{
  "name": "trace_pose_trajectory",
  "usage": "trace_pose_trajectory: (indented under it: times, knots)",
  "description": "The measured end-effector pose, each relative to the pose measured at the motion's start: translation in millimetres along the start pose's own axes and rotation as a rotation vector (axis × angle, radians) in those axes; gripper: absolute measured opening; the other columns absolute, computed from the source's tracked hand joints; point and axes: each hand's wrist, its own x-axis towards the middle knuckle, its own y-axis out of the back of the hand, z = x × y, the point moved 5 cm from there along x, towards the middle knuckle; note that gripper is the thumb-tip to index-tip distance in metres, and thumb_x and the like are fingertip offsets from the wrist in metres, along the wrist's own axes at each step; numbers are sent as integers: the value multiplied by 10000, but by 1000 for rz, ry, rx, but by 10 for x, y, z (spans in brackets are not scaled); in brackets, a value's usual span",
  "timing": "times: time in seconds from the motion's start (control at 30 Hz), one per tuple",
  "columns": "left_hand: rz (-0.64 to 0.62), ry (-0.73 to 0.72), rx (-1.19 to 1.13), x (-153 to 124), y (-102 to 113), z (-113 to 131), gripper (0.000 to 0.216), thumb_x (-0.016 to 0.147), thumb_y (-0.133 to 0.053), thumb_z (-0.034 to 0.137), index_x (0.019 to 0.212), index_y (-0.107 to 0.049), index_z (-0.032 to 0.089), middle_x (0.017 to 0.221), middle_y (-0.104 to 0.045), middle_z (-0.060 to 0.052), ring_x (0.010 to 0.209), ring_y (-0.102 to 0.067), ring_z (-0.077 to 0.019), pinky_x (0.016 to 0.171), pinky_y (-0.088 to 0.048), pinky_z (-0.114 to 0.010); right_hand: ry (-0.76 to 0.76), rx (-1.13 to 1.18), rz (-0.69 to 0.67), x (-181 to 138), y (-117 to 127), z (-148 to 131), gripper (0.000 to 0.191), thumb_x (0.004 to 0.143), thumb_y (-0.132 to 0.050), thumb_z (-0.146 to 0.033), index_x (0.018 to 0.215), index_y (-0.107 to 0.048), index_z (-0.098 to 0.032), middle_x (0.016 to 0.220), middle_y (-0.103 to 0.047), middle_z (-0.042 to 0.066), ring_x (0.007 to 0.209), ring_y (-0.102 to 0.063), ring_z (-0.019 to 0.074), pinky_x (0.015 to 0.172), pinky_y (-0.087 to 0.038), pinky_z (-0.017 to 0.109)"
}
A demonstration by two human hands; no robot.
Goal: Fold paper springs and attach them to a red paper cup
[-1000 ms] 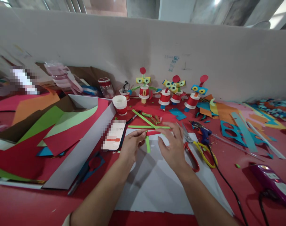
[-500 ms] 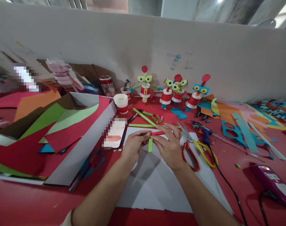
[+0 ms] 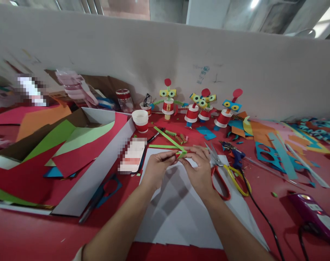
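My left hand (image 3: 157,167) and my right hand (image 3: 198,169) meet over a white sheet (image 3: 181,214) on the red table. Both pinch a small folded piece of green and red paper strips (image 3: 181,154) between their fingertips. Behind them lie loose green strips (image 3: 166,139) and short folded paper springs (image 3: 173,135). Scissors with one red and one yellow handle (image 3: 225,172) lie just right of my right hand.
Several paper-cup robots (image 3: 193,108) stand along the wall. A stack of red-and-white cups (image 3: 140,121), a phone (image 3: 131,156), a glue gun (image 3: 235,156) with its cable, a purple device (image 3: 314,214), coloured paper sheets (image 3: 72,145) at left and cut scraps (image 3: 279,148) at right.
The green strip hung down from my fingers earlier; it is now folded up against the red strip. Both hands have drawn closer together, pinching the piece.
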Motion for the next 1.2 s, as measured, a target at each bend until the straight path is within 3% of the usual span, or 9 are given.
trace_pose_trajectory:
  times: [0.2, 0.77, 1.03, 1.2]
  knots:
    - [-3, -67, 97, -24, -23, 82, 252, 596, -772, 211, 846, -781, 184, 831, -749, -55, 746, -623, -150, 782, -502, -306, -79, 23, -22, 16, 12, 37, 99, 766, -723, -314, 711, -682, -243, 833, -720, 30, 944, -589, 241, 876, -416, 430]
    - [-51, -215, 386, -29, -41, 175, 247, 633, -754, 187, 876, -778, 229, 912, -733, -55, 821, -651, -207, 778, -504, -322, -108, 9, -108, 37, 26, 32, 112, 771, -708, -282, 693, -651, -226, 781, -702, 30, 858, -602, 227, 820, -438, 395]
    - [-167, -393, 568, -62, -69, 292, 250, 728, -632, 114, 886, -755, 264, 871, -735, -33, 835, -657, -205, 785, -492, -299, -141, 98, -261, 38, -41, 102, 74, 801, -673, -269, 858, -706, -235, 889, -727, 44, 874, -648, 225, 789, -490, 377]
    - [-157, -369, 556, -71, -20, 314, 345, 717, -615, 79, 1000, -635, 275, 747, -704, 12, 730, -656, -175, 718, -478, -260, -124, 158, -294, 26, -63, 97, 136, 798, -660, -200, 884, -737, -271, 939, -749, 29, 903, -678, 223, 805, -517, 368]
